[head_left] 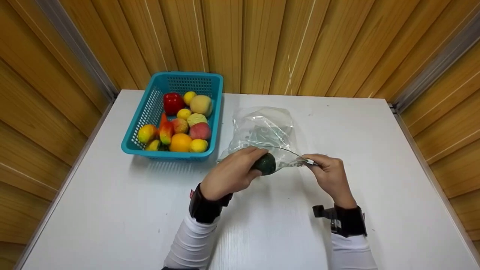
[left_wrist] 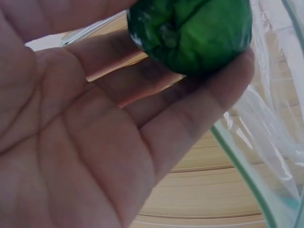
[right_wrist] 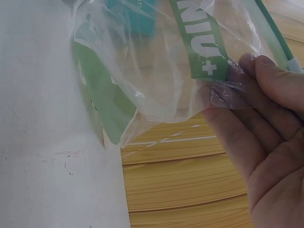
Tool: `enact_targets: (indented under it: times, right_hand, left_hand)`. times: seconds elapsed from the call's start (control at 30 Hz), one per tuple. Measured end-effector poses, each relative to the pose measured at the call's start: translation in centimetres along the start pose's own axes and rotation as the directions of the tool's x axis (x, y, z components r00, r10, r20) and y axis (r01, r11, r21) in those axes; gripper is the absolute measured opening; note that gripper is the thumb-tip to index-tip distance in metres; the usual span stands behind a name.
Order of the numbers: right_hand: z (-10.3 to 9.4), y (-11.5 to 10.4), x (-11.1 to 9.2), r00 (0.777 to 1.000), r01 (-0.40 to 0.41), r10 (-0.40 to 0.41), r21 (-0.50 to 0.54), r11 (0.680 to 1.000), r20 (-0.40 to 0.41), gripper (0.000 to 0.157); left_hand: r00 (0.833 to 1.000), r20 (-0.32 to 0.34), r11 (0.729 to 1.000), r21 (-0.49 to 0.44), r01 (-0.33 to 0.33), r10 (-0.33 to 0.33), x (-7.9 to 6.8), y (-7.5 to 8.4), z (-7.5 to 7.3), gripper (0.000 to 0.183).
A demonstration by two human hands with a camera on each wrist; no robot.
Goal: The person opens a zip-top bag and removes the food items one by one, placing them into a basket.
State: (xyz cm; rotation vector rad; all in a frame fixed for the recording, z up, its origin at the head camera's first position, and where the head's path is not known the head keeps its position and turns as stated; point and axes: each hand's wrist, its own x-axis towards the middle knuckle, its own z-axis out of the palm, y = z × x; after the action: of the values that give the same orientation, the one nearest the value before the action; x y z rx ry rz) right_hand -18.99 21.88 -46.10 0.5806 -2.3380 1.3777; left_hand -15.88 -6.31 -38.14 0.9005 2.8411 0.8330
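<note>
My left hand grips a dark green bell pepper at the mouth of a clear plastic zip bag. In the left wrist view the pepper shows its stem hollow, with fingers bent around it. The right hand pinches the bag's edge by the white slider, and the mouth stands partly open toward me. Green panels with white lettering mark the bag in the right wrist view, where the thumb and fingers hold its rim.
At the back left stands a teal basket of mixed fruit, among them a red apple, an orange and several yellow lemons. The white table ends at wood-look panels behind and on both sides.
</note>
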Motion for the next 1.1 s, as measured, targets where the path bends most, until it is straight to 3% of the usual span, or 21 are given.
enact_targets:
  times: [0.3, 0.7, 0.9, 1.0, 1.1]
  right_hand:
    - [-0.1, 0.0, 0.0, 1.0, 0.004, -0.004, 0.0, 1.0, -0.002, 0.032]
    - [-0.2, 0.0, 0.0, 1.0, -0.005, 0.005, -0.01, 1.0, 0.004, 0.032]
    - [-0.2, 0.1, 0.0, 1.0, 0.0, 0.0, -0.018, 1.0, 0.005, 0.032]
    - [-0.1, 0.1, 0.0, 1.0, 0.009, -0.009, -0.013, 1.0, 0.001, 0.031]
    - [-0.1, 0.0, 0.0, 1.0, 0.016, -0.016, -0.006, 1.0, -0.003, 0.03]
  left_hand:
    - [0.999, -0.052, 0.997, -0.077, -0.014, 0.01, -0.7, -0.5, -1.1, 0.053]
    - [0.972, -0.233, 0.986, -0.146, -0.075, 0.04, -1.2, -1.6, -1.7, 0.053]
    - [0.935, -0.353, 0.978, -0.204, -0.049, -0.027, -1.4, -2.4, -2.2, 0.057]
    - [0.905, -0.419, 0.974, -0.226, -0.022, -0.077, -1.4, -3.0, -2.5, 0.058]
    - [0.863, -0.489, 0.973, -0.229, 0.01, -0.124, -1.4, -3.8, -2.7, 0.058]
